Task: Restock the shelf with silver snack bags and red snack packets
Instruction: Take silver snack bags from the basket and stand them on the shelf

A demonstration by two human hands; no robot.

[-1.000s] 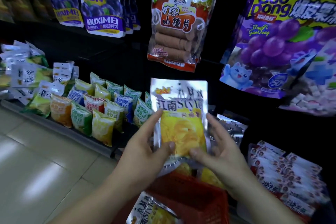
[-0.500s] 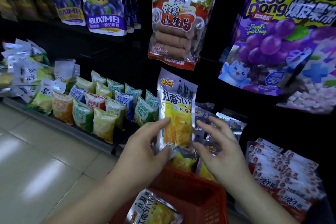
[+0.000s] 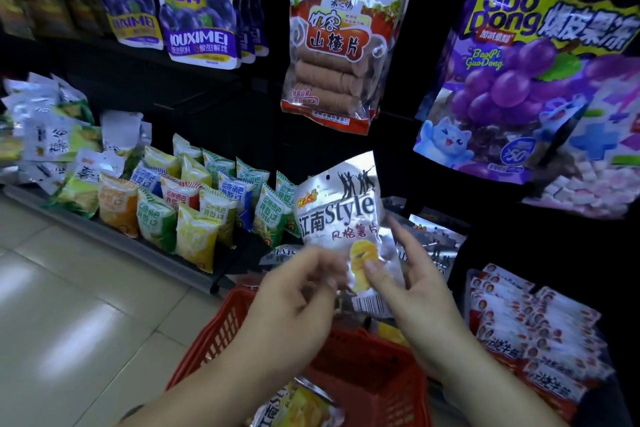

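A silver snack bag (image 3: 341, 215) with yellow chips printed on it stands upright in front of the low shelf. My right hand (image 3: 412, 291) pinches its lower part, thumb on the front. My left hand (image 3: 294, 298) is blurred at the bag's lower left edge with curled fingers; whether it holds the bag I cannot tell. More silver bags (image 3: 429, 246) stand on the shelf just behind. Red snack packets (image 3: 530, 329) lie stacked on the shelf at the right. Another silver bag (image 3: 294, 406) lies in the red basket (image 3: 374, 381) below my hands.
Small green, yellow and orange snack packs (image 3: 180, 208) fill the shelf to the left. A hawthorn roll bag (image 3: 339, 42) and a large purple grape jelly bag (image 3: 530, 87) hang above. Tiled floor (image 3: 69, 305) lies at the lower left.
The silver bag turned face-on and shifted right toward the shelf. My right hand took hold of its lower part, and my left hand slid to its lower left edge.
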